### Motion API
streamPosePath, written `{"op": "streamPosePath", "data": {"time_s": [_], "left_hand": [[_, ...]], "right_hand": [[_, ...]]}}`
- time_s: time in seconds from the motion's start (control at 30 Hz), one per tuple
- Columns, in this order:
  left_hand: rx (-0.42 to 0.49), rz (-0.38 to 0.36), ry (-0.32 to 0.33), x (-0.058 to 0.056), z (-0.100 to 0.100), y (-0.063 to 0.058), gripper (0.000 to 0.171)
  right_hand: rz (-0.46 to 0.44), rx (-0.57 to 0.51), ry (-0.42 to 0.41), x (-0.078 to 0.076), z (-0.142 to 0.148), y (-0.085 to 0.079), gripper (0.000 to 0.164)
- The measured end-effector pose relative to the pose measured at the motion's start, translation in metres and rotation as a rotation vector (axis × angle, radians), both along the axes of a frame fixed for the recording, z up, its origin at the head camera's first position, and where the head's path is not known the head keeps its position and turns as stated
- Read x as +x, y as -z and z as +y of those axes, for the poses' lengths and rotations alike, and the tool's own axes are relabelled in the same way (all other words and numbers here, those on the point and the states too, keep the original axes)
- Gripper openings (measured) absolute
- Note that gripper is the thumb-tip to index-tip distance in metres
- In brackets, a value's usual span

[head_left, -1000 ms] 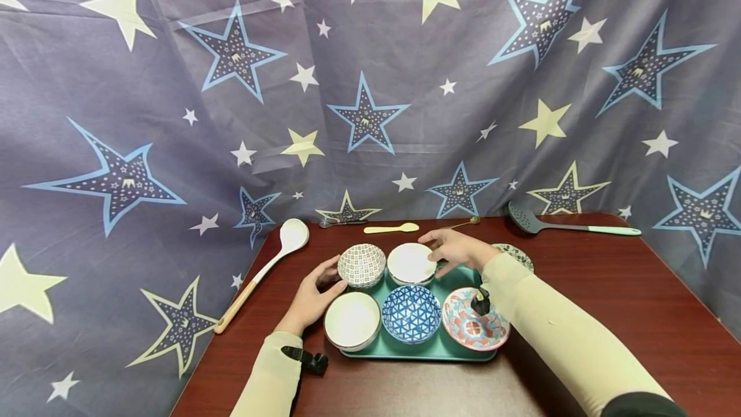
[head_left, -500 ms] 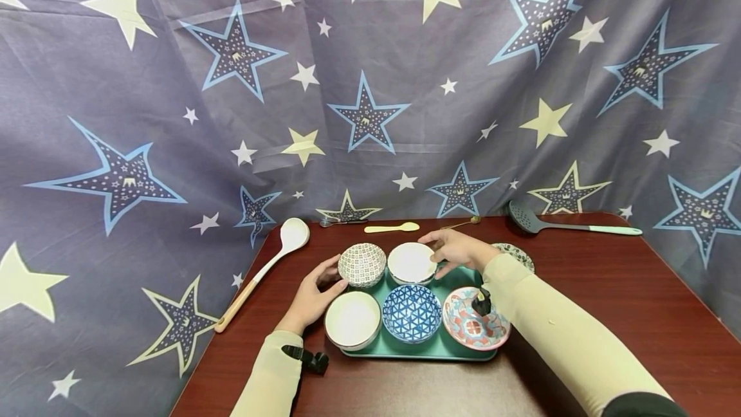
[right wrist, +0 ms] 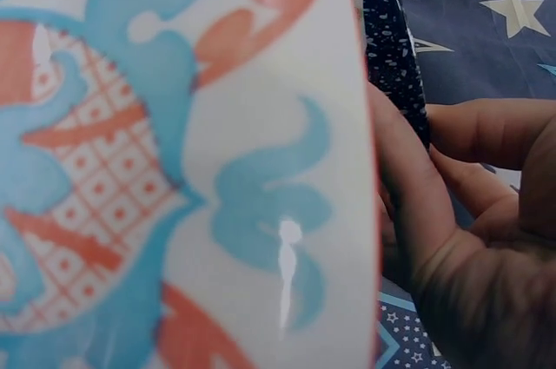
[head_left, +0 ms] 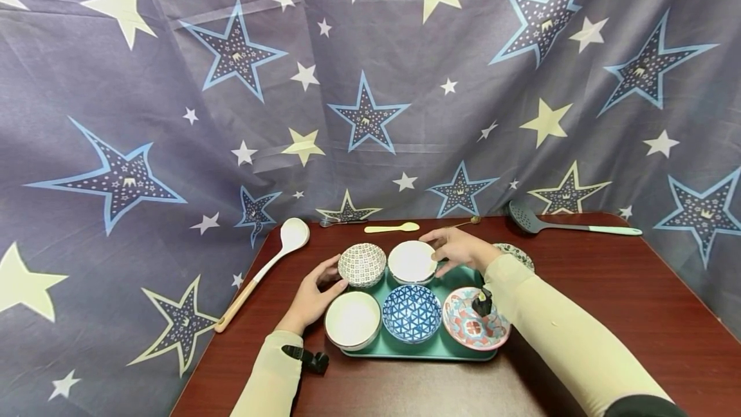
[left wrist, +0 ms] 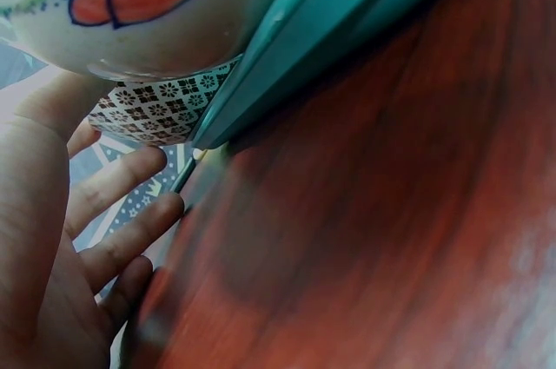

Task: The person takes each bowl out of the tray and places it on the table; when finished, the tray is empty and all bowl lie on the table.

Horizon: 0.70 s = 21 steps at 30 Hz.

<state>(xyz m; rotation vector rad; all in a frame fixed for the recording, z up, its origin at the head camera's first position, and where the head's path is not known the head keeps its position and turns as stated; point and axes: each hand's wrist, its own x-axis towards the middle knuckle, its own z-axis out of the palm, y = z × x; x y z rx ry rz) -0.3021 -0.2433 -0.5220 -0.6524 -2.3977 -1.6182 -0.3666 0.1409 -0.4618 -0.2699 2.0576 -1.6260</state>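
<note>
My right hand [head_left: 462, 248] pinches the right rim of a white bowl [head_left: 412, 261] at the tray's back middle. In the right wrist view its speckled dark outside [right wrist: 395, 48] shows between thumb and fingers. My left hand [head_left: 312, 295] lies around the left side of a small brown-and-white patterned bowl [head_left: 361, 265]. Its fingers [left wrist: 130, 239] are spread and loose; the thumb tip is hidden in the left wrist view. In front stand a cream bowl [head_left: 352, 320], a blue triangle-patterned bowl [head_left: 411, 314] and a red-and-blue floral bowl [head_left: 469, 333], partly under my right wrist.
A teal tray [head_left: 417, 352] bears the bowls. Behind my right wrist, a floral dish [head_left: 518, 255] is partly hidden. A white ladle [head_left: 283, 250] lies left, a yellow spoon [head_left: 393, 228] behind, and a dark skimmer [head_left: 556, 225] at back right. A star-printed curtain [head_left: 370, 82] stands behind.
The white bowl and my right hand have shifted very slightly up in the head view. My left hand and the other bowls have stayed in place.
</note>
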Motion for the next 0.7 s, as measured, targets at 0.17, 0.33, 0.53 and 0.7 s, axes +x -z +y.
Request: {"op": "streamPosePath", "data": {"time_s": [0.17, 0.33, 0.53, 0.7], "left_hand": [[-0.003, 0.01, 0.004, -0.001, -0.001, 0.001, 0.06], [0.009, -0.011, -0.004, -0.003, -0.001, 0.003, 0.062], [0.002, -0.017, -0.019, -0.017, -0.007, 0.023, 0.063], [-0.005, -0.012, -0.018, -0.021, -0.009, 0.03, 0.064]], "right_hand": [[0.034, -0.016, 0.0, 0.002, 0.004, -0.007, 0.056], [0.072, -0.079, -0.008, 0.004, 0.011, -0.012, 0.056], [0.116, -0.112, 0.024, 0.011, 0.02, -0.02, 0.056], [0.147, -0.144, 0.062, 0.019, 0.027, -0.027, 0.058]]}}
